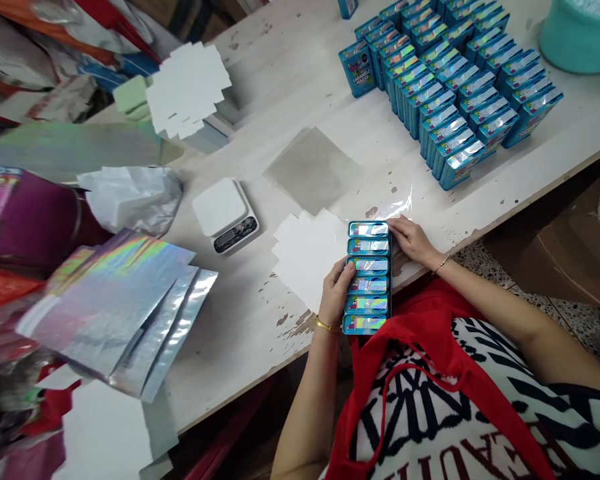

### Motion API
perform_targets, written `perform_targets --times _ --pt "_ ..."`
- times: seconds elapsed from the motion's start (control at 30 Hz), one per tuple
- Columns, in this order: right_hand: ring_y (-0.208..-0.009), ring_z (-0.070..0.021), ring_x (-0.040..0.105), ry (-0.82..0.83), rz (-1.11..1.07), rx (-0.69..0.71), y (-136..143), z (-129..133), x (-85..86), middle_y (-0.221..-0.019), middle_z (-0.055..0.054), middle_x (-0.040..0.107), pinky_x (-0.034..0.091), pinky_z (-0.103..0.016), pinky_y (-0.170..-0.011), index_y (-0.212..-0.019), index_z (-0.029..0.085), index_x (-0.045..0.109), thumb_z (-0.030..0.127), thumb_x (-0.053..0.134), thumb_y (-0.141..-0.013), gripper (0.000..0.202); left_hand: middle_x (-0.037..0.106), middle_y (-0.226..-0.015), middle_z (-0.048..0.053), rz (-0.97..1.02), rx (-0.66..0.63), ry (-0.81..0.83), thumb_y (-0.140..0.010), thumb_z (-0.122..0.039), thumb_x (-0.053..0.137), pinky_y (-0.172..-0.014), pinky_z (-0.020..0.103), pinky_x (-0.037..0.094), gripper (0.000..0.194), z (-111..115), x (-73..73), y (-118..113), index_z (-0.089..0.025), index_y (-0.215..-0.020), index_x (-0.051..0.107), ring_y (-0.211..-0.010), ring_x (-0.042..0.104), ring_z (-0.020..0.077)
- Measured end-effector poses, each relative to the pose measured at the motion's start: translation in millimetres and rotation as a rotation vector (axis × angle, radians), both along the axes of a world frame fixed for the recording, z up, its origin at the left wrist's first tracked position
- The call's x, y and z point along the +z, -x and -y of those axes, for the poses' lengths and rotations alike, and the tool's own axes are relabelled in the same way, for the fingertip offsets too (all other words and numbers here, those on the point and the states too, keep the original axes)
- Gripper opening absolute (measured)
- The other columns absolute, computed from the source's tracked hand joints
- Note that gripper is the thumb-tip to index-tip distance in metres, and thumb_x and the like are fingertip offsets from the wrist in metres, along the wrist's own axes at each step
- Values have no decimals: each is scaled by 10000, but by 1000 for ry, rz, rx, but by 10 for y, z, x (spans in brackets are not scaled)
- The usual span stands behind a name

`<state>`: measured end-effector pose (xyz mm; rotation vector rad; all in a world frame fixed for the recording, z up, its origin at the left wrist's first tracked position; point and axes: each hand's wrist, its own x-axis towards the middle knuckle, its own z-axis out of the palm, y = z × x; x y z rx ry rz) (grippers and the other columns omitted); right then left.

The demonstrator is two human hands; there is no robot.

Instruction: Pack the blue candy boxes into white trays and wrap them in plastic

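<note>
Left fingers [349,269] are closed on blue tin row [369,285]; right fingers [399,225] bend at its far corner, grip unclear.

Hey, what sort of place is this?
Probably a small packing workshop. Blue packs with matching designs stand in rows on a worn worktable, which also holds a small digital scale and silvery packaging.

blue packs [367,285]: glossy, smooth | tabletop [225,333]: chipped, worn | pouches [110,300]: shiny, foil-like | apron [425,320]: matt cloth
</note>
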<state>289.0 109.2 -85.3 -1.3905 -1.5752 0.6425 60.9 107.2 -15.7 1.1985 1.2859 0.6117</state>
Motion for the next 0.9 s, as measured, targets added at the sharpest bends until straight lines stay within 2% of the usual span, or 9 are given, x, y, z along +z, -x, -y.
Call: perform_targets --times 0.1,0.2,0.27,0.33,0.47,0.53,0.63,0.83,0.9 --pt "-1139 -191 602 -37 -7 -58 48 6 44 -1168 -81 696 349 -434 -1114 -1158 214 657 338 373 -1022 338 623 -1193 120 -374 -4 -493 -860 -471 567 -958 419 425 424 -288 -82 60 -183 -1166 629 -1131 552 272" --pt "-1110 -207 577 -67 76 -126 85 -5 100 -1144 -91 677 383 -425 -1044 -1141 215 665 316 380 -1017 327 568 -1265 148 -664 -192 -846 -826 -322 620 -959 458 361 409 -632 -188 -9 -205 -1218 598 -1193 479 313" --pt "-1016 -222 558 -66 193 -203 98 -12 160 -1045 -93 660 413 -403 -930 -1106 215 686 310 391 -1009 324 612 -1156 132 -761 -335 -922 -837 -243 594 -883 437 357 252 -824 -247 -105 -220 -1084 642 -1091 513 300" --pt "-912 -226 525 -50 325 -282 102 -11 237 -925 -83 628 394 -375 -823 -1069 211 703 314 417 -1000 311 640 -950 99 -805 -395 -969 -864 -203 545 -806 406 342 105 -955 -267 -194 -221 -890 646 -930 537 266" --pt "-827 -211 504 -79 458 -324 104 32 383 -816 -57 616 329 -351 -764 -1001 192 700 292 445 -993 274 594 -731 42 -757 -311 -1084 -872 -243 546 -751 373 312 156 -1058 -178 -260 -212 -720 563 -758 523 214" --pt "-802 -203 512 -128 456 -339 108 63 430 -788 -49 629 320 -348 -758 -951 178 690 275 462 -982 250 574 -686 20 -696 -299 -1096 -841 -233 559 -750 361 316 165 -1076 -103 -250 -209 -681 525 -723 526 193" --pt "-748 -193 514 -144 416 -369 119 85 478 -716 -29 619 319 -342 -744 -865 181 662 270 499 -951 204 559 -647 -4 -618 -383 -1026 -768 -195 570 -745 344 332 134 -1133 -2 -225 -206 -653 501 -683 528 167" --pt "-686 -174 526 -30 255 -354 136 23 609 -679 -15 595 371 -308 -697 -715 211 562 194 505 -865 162 546 -601 -10 -435 -586 -647 -716 -284 593 -614 290 353 148 -1362 164 -243 -197 -614 529 -590 481 132" --pt "-677 -166 536 4 193 -335 146 27 665 -688 -13 599 391 -293 -674 -718 211 561 185 496 -861 160 527 -574 -7 -469 -607 -617 -722 -301 606 -593 291 341 185 -1375 231 -265 -196 -593 524 -569 453 131"
